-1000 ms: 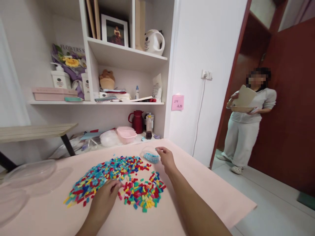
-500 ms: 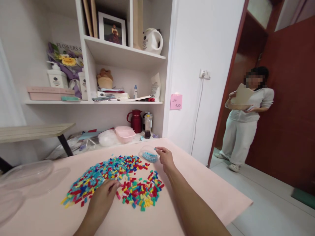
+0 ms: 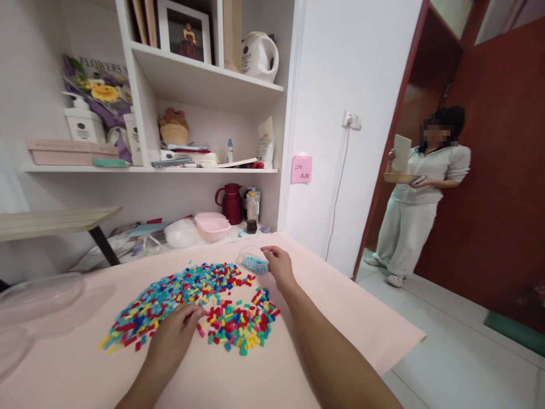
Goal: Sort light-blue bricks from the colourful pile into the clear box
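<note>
Beside the larger pile of small coloured building bricks (image 3: 174,292), my left hand (image 3: 176,329) rests with fingers curled together. A pinkish piece shows at its fingertips, but whether it is gripped I cannot tell. To its right lies a smaller pile of mixed bricks (image 3: 242,324) in red, green, yellow and blue. My right hand (image 3: 279,268) is pinched closed at the rim of a clear plastic container (image 3: 242,255). Light-blue bricks (image 3: 255,264) lie inside that container. Anything between the right fingertips is too small to make out.
A pink sheet (image 3: 340,329) covers the table. Clear plastic lids or trays (image 3: 42,295) lie at the left. Behind stand a pink bowl (image 3: 213,227), a red jug (image 3: 232,204) and a bottle (image 3: 252,213). A person (image 3: 421,182) holding a tray stands by the door.
My right fingertips have tipped down over the container, and the blue piece seen in them earlier no longer shows clearly. My left hand stays by the piles. The person's held panel has turned.
</note>
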`<state>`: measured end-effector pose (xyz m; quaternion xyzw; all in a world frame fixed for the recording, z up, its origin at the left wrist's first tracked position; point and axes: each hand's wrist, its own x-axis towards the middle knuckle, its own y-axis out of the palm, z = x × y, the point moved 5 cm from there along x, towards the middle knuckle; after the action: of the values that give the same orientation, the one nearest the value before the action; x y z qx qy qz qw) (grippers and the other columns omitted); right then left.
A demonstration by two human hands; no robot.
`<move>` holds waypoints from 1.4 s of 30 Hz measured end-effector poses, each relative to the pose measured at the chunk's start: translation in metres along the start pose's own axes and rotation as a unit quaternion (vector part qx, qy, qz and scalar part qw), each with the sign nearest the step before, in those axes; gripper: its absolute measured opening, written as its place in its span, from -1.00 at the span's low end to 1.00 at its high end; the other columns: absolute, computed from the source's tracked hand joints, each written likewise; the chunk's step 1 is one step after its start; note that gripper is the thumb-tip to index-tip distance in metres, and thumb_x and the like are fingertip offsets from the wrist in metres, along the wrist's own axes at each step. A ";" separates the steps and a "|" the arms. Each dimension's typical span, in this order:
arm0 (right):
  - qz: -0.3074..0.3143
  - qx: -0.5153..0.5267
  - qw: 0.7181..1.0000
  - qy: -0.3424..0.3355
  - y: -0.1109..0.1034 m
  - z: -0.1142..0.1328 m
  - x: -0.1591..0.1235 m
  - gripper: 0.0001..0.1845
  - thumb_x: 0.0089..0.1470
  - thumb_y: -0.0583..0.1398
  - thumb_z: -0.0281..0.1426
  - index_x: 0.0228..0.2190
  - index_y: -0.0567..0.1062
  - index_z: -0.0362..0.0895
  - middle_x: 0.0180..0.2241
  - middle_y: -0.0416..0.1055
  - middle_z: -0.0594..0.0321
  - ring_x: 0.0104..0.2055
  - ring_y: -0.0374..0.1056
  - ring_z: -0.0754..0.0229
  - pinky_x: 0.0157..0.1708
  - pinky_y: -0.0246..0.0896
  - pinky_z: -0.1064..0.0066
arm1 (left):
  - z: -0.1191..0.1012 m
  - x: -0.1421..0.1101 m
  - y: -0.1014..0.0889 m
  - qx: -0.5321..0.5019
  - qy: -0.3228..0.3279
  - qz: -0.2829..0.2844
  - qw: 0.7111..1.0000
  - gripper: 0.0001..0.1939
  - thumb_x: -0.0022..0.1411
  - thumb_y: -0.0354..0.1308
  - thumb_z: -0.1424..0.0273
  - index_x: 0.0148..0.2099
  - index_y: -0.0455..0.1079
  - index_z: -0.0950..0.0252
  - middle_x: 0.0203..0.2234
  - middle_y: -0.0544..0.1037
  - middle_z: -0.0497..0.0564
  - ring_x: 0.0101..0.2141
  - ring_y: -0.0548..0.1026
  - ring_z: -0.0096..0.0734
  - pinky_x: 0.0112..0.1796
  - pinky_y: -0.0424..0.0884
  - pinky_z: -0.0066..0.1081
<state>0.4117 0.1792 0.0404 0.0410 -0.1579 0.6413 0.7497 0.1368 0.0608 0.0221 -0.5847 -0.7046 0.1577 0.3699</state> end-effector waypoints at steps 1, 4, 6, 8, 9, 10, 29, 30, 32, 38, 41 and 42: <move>0.002 -0.020 1.000 -0.011 0.003 0.002 -0.001 -0.57 0.11 0.05 -0.16 -0.16 0.54 -0.15 -0.51 0.40 0.28 -0.59 0.19 0.27 -0.56 0.10 0.45 | 0.000 0.000 0.000 0.000 0.000 0.000 1.000 -0.68 0.17 0.02 0.14 -0.39 0.52 0.16 -0.34 0.63 0.01 -0.27 0.54 -0.20 -0.23 0.39 -0.35; 0.037 -0.085 0.994 -0.049 0.017 0.011 -0.008 -0.68 0.12 0.08 -0.27 -0.25 0.57 -0.11 -0.48 0.45 0.27 -0.52 0.30 0.23 -0.44 0.20 0.42 | -0.001 -0.001 0.000 0.000 0.003 0.003 1.000 -0.66 0.18 0.00 0.12 -0.42 0.51 0.17 -0.36 0.62 0.00 -0.28 0.54 -0.21 -0.22 0.38 -0.35; 0.084 -0.126 0.985 -0.080 0.028 0.016 -0.015 -0.75 0.09 0.12 -0.37 -0.29 0.60 -0.09 -0.39 0.50 0.24 -0.39 0.37 0.19 -0.30 0.24 0.39 | -0.002 -0.002 0.000 0.000 0.003 0.004 1.000 -0.66 0.18 0.00 0.13 -0.42 0.51 0.17 -0.36 0.62 0.01 -0.29 0.54 -0.21 -0.22 0.38 -0.34; 0.135 -0.163 0.971 -0.112 0.039 0.019 -0.022 -0.78 0.05 0.16 -0.46 -0.32 0.62 -0.07 -0.27 0.52 0.21 -0.22 0.40 0.14 -0.14 0.23 0.36 | -0.002 -0.002 0.000 0.000 0.004 0.004 1.000 -0.66 0.19 0.01 0.13 -0.39 0.52 0.17 -0.35 0.62 0.01 -0.28 0.54 -0.21 -0.22 0.38 -0.33; 0.161 -0.179 0.962 -0.126 0.044 0.020 -0.026 -0.77 0.05 0.16 -0.49 -0.32 0.62 -0.06 -0.21 0.52 0.20 -0.15 0.38 0.13 -0.07 0.20 0.35 | -0.003 -0.002 0.000 -0.001 0.005 0.003 1.000 -0.67 0.19 0.01 0.13 -0.38 0.53 0.17 -0.35 0.62 0.01 -0.28 0.54 -0.21 -0.22 0.38 -0.33; 0.184 -0.193 0.954 -0.138 0.049 0.020 -0.029 -0.75 0.05 0.16 -0.52 -0.32 0.62 -0.06 -0.17 0.51 0.19 -0.09 0.37 0.12 -0.03 0.18 0.35 | -0.003 -0.002 0.000 -0.001 0.005 0.002 1.000 -0.67 0.18 0.01 0.14 -0.37 0.53 0.17 -0.35 0.62 0.01 -0.28 0.53 -0.21 -0.23 0.38 -0.33; 0.270 -0.355 0.866 -0.227 0.084 0.008 -0.053 -0.55 0.13 0.09 -0.51 0.04 0.47 -0.02 -0.10 0.40 0.07 -0.04 0.28 0.00 -0.03 0.11 0.25 | 0.000 -0.005 0.004 0.005 0.007 0.001 1.000 -0.67 0.22 -0.04 0.18 -0.39 0.48 0.20 -0.41 0.57 -0.02 -0.35 0.51 -0.28 -0.32 0.33 -0.39; 0.275 -0.354 0.863 -0.235 0.087 0.010 -0.055 -0.54 0.12 0.10 -0.50 0.04 0.47 -0.01 -0.09 0.40 0.07 -0.05 0.28 0.00 -0.03 0.11 0.24 | 0.000 -0.005 0.004 0.005 0.009 -0.001 1.000 -0.68 0.22 -0.03 0.19 -0.38 0.48 0.19 -0.40 0.57 -0.02 -0.35 0.52 -0.28 -0.31 0.33 -0.39; 0.285 -0.348 0.857 -0.250 0.091 0.012 -0.058 -0.55 0.10 0.13 -0.50 0.02 0.48 0.01 -0.08 0.40 0.10 -0.06 0.28 0.02 -0.03 0.10 0.25 | 0.000 -0.004 0.003 0.005 0.013 -0.004 1.000 -0.69 0.22 -0.03 0.21 -0.38 0.48 0.20 -0.40 0.57 -0.01 -0.34 0.52 -0.28 -0.30 0.34 -0.39; 0.304 -0.317 0.854 -0.279 0.087 0.016 -0.056 -0.62 0.11 0.06 -0.60 -0.17 0.56 -0.05 -0.18 0.45 0.16 -0.10 0.33 0.14 -0.09 0.17 0.39 | 0.000 -0.003 -0.001 0.002 0.021 -0.032 0.999 -0.70 0.22 -0.02 0.23 -0.38 0.50 0.20 -0.34 0.54 0.04 -0.26 0.49 -0.24 -0.20 0.37 -0.32; 0.305 -0.313 0.851 -0.291 0.086 0.015 -0.056 -0.55 0.14 0.02 -0.60 -0.02 0.49 -0.07 -0.08 0.42 0.10 -0.05 0.31 0.11 -0.06 0.17 0.33 | 0.003 -0.002 -0.003 0.001 0.017 -0.057 0.998 -0.73 0.20 -0.02 0.30 -0.31 0.52 0.20 -0.27 0.51 0.07 -0.19 0.47 -0.22 -0.12 0.38 -0.26; 0.309 -0.312 0.848 -0.296 0.088 0.015 -0.058 -0.52 0.12 0.03 -0.61 0.02 0.46 -0.05 -0.06 0.42 0.10 -0.03 0.30 0.09 -0.04 0.16 0.31 | 0.005 -0.002 -0.004 0.001 0.014 -0.065 0.998 -0.72 0.20 -0.03 0.33 -0.28 0.53 0.20 -0.24 0.50 0.08 -0.17 0.47 -0.22 -0.10 0.37 -0.24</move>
<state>0.3162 0.1357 0.0255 -0.0582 -0.5690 0.7138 0.4041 0.1309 0.0591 0.0209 -0.5392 -0.7358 0.1259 0.3898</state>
